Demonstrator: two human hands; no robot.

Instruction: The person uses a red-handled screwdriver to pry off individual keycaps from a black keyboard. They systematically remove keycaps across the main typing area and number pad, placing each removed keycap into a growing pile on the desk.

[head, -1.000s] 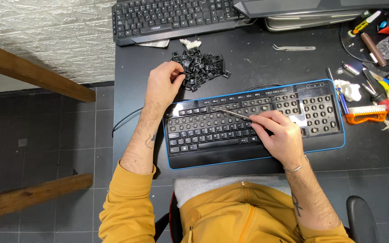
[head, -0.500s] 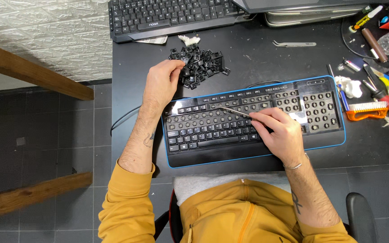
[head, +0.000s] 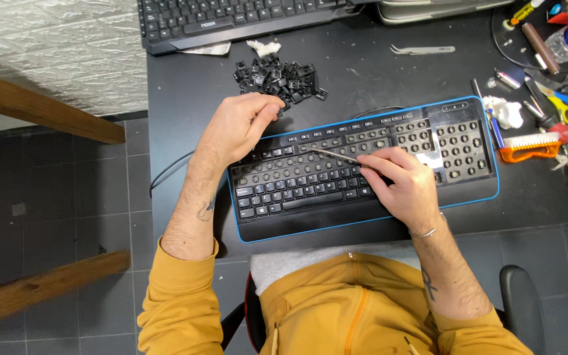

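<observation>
Blue-edged keyboard [head: 363, 177] lay on the black bench [head: 363, 72], many keys off, under both hands. Left hand [head: 235, 128] rested at its top-left corner, fingers pinched near the keycap pile [head: 277, 77]. Right hand [head: 399, 181] gripped a thin metal pick [head: 333, 155] over the key rows.

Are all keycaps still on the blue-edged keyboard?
No. The keyboard shows bare sockets in its upper rows and number pad; loose keycaps lie piled behind it.

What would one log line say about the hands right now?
left hand: at loose keycaps | right hand: holds thin tool over blue-edged keyboard | many keys already off | desk
</observation>
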